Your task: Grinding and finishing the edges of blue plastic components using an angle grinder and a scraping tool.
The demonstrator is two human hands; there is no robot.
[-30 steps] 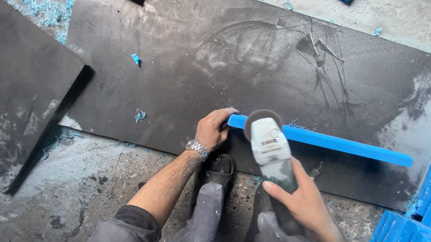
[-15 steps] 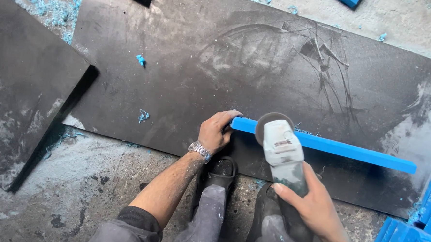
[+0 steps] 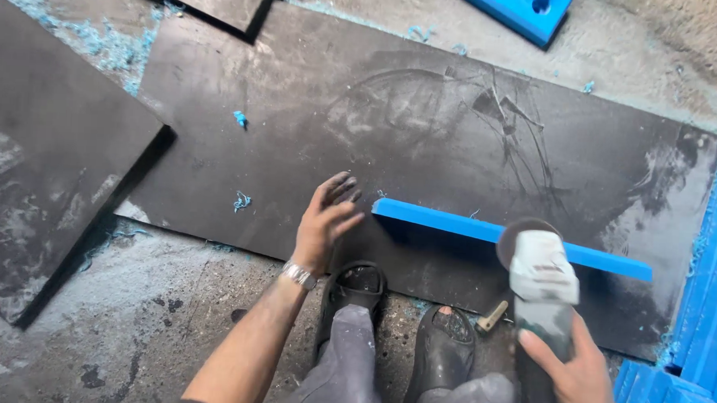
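Fingers of your left hand (image 3: 325,224) have come off the blue strip (image 3: 510,235) — a moment ago they pressed on its near-left end, and now they hover spread and loose just left of that end, dark with dust, gripping nothing. A metal watch (image 3: 299,275) sits on that wrist. Your right hand (image 3: 577,372) is wrapped firmly around the body of the angle grinder (image 3: 541,290), fingers closed on the handle below the pale head. The grinder has travelled along the strip: it was near the left end half a second ago, and its disc now sits toward the right part of the strip, at the near edge; whether the disc touches the strip I cannot tell. The strip itself lies flat on the large dark board (image 3: 426,132), running left to right and slanting slightly toward you at its right end. With no hand steadying it, the strip looks free to shift if the disc bites — my judgement, not something shown. Just on your side of the strip, your two dark shoes (image 3: 402,308) stand at the board's near edge, with a small wooden-handled tool (image 3: 492,317) beside the right one. Farther left of the strip lie blue shavings (image 3: 241,201) and another dark sheet (image 3: 45,180); right of it, stacked blue blocks (image 3: 708,321).
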